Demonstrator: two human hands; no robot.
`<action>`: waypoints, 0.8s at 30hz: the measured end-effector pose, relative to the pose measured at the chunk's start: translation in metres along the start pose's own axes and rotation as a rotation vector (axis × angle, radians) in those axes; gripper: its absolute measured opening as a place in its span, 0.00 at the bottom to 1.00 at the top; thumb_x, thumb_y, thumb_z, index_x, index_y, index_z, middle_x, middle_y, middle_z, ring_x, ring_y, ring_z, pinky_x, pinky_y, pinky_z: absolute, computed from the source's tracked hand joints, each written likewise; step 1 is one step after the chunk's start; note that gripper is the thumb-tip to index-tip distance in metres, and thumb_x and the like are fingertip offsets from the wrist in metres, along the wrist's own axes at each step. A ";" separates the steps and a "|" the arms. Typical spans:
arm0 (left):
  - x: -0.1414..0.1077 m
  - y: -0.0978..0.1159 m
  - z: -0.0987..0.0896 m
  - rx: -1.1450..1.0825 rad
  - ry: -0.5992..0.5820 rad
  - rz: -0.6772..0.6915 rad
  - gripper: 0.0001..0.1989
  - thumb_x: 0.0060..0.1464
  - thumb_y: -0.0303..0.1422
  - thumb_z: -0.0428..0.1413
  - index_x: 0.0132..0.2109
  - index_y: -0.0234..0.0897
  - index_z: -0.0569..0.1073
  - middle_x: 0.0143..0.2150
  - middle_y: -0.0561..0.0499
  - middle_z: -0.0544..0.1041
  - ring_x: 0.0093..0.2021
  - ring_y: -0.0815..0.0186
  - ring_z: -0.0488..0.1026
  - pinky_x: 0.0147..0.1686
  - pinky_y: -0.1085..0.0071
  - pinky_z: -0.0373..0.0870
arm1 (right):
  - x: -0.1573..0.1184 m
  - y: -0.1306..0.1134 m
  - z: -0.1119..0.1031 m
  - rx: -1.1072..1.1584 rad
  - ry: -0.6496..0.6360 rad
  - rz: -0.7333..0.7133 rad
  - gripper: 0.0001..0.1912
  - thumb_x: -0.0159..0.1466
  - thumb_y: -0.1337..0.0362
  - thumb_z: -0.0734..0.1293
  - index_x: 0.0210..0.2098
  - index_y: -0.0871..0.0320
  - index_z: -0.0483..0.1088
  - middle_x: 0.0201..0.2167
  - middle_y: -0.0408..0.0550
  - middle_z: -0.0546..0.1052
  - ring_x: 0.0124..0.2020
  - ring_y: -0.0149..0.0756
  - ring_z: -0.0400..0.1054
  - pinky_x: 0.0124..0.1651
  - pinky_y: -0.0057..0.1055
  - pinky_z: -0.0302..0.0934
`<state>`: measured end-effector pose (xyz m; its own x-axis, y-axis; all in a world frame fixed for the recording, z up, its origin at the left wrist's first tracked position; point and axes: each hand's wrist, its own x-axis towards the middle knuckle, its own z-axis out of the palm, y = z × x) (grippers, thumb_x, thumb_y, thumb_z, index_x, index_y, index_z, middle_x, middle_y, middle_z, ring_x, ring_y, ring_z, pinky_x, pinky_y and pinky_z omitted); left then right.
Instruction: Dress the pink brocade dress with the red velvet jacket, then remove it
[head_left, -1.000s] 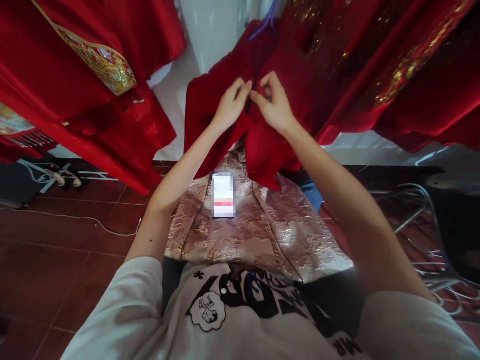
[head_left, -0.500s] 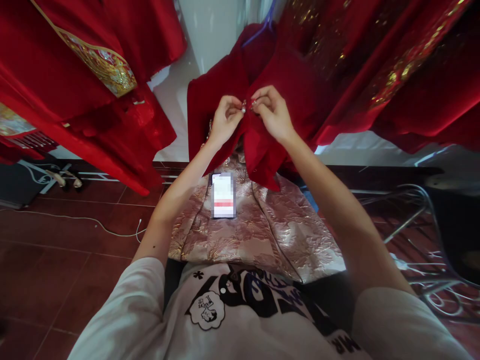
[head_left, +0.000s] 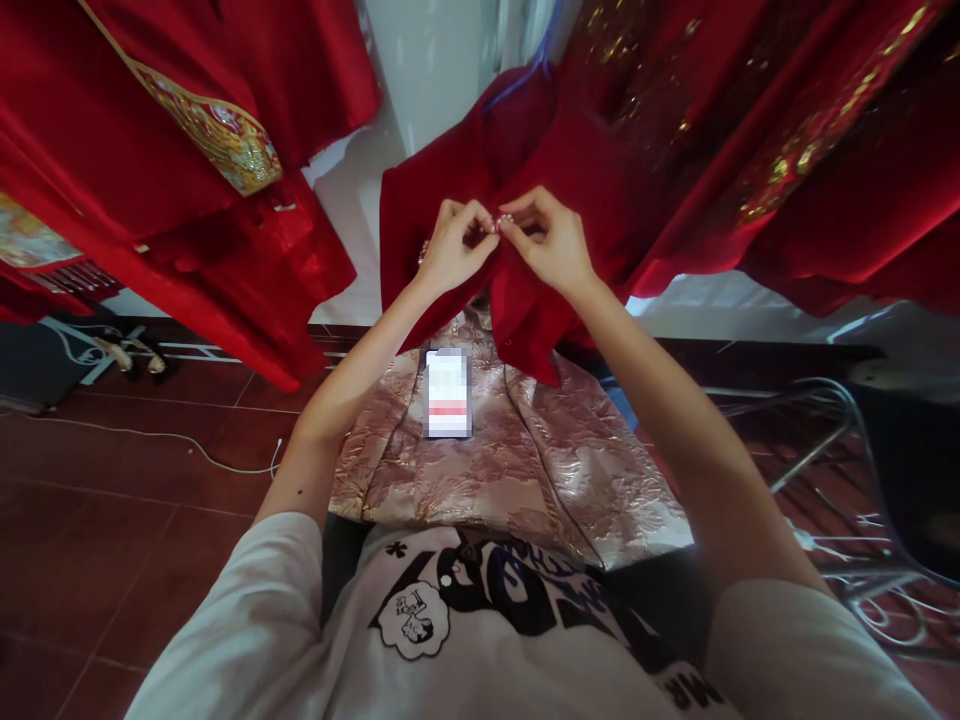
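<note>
Hands (head_left: 454, 248) (head_left: 553, 245) closer together, tiled floor (head_left: 127, 560) below

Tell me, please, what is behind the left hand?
Behind the left hand is the red garment, with some shiny trim showing beside the wrist. The cloth directly covered by the hand cannot be seen.

I see 2 bare forearms (head_left: 375, 350) angling inward, left hand (head_left: 456, 245) and right hand (head_left: 556, 243) pinching, the 2 nearly touching.
</note>
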<state>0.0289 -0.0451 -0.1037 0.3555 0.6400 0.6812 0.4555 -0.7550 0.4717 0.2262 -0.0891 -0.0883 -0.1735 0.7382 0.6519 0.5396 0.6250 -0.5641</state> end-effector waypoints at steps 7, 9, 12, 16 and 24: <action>0.005 0.010 -0.004 0.009 -0.062 0.009 0.06 0.66 0.30 0.65 0.43 0.39 0.74 0.40 0.48 0.77 0.48 0.56 0.80 0.53 0.60 0.75 | -0.001 0.005 -0.003 0.000 0.010 0.021 0.34 0.68 0.32 0.70 0.55 0.54 0.79 0.49 0.58 0.83 0.53 0.54 0.80 0.55 0.50 0.76; 0.006 0.015 -0.007 0.019 -0.077 0.006 0.05 0.65 0.28 0.64 0.42 0.39 0.74 0.40 0.47 0.78 0.48 0.55 0.80 0.53 0.60 0.76 | 0.001 0.006 -0.003 -0.001 0.000 0.026 0.34 0.66 0.33 0.72 0.55 0.54 0.79 0.48 0.58 0.83 0.53 0.54 0.80 0.57 0.51 0.76; 0.006 0.023 -0.013 0.018 -0.110 -0.011 0.05 0.62 0.25 0.63 0.41 0.38 0.74 0.39 0.46 0.78 0.48 0.54 0.81 0.54 0.59 0.76 | 0.004 0.007 -0.003 0.025 -0.005 0.028 0.32 0.64 0.36 0.76 0.53 0.54 0.79 0.46 0.57 0.83 0.52 0.54 0.80 0.58 0.52 0.76; 0.009 0.030 -0.020 -0.036 -0.149 -0.016 0.06 0.58 0.22 0.63 0.38 0.38 0.75 0.37 0.46 0.78 0.48 0.50 0.81 0.57 0.54 0.76 | 0.005 0.002 -0.002 0.106 0.021 0.040 0.27 0.63 0.42 0.79 0.49 0.56 0.79 0.42 0.56 0.82 0.49 0.53 0.80 0.56 0.54 0.77; 0.006 0.043 -0.017 -0.095 -0.113 -0.042 0.03 0.62 0.27 0.63 0.40 0.38 0.77 0.39 0.46 0.78 0.51 0.50 0.80 0.59 0.54 0.75 | 0.002 -0.007 0.006 0.142 0.052 0.086 0.25 0.62 0.49 0.78 0.53 0.54 0.75 0.43 0.53 0.78 0.46 0.46 0.77 0.50 0.45 0.77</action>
<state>0.0362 -0.0759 -0.0698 0.4299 0.6795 0.5945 0.3948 -0.7336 0.5531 0.2172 -0.0907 -0.0863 -0.0870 0.7784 0.6217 0.4278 0.5928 -0.6823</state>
